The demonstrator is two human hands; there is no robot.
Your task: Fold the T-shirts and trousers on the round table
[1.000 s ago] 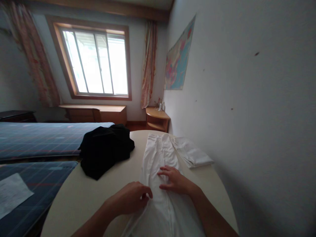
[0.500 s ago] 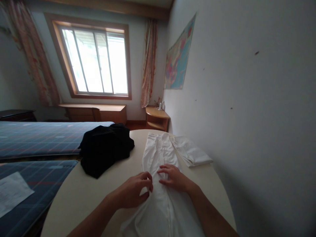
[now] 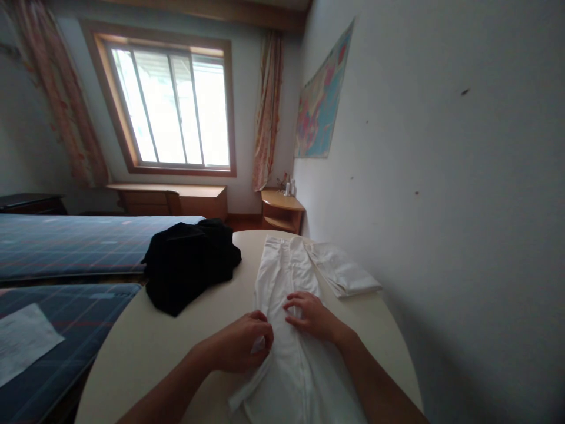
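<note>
White trousers (image 3: 286, 365) lie lengthwise on the round cream table (image 3: 132, 359), waistband toward the far edge. At their left edge, my left hand (image 3: 242, 344) is closed, thumb and fingers pinching the fabric; a loose flap of cloth hangs below it. My right hand (image 3: 313, 317) rests on top of the trousers with its fingers apart and slightly bent. Beside the waistband, to the right, lies a folded white cloth piece (image 3: 346, 271). The near end of the trousers runs out of the bottom of the view.
A crumpled black garment (image 3: 189, 265) lies at the table's far left. Plaid mattresses (image 3: 88, 247) stand to the left, the nearer one with a paper sheet (image 3: 26, 341) on it. A white wall (image 3: 463, 253) bounds the right side. A small corner shelf (image 3: 282, 201) stands beyond the table.
My left thumb and fingers have closed on the trousers' left edge, and the cloth below has lifted into a flap. My right hand has hardly moved.
</note>
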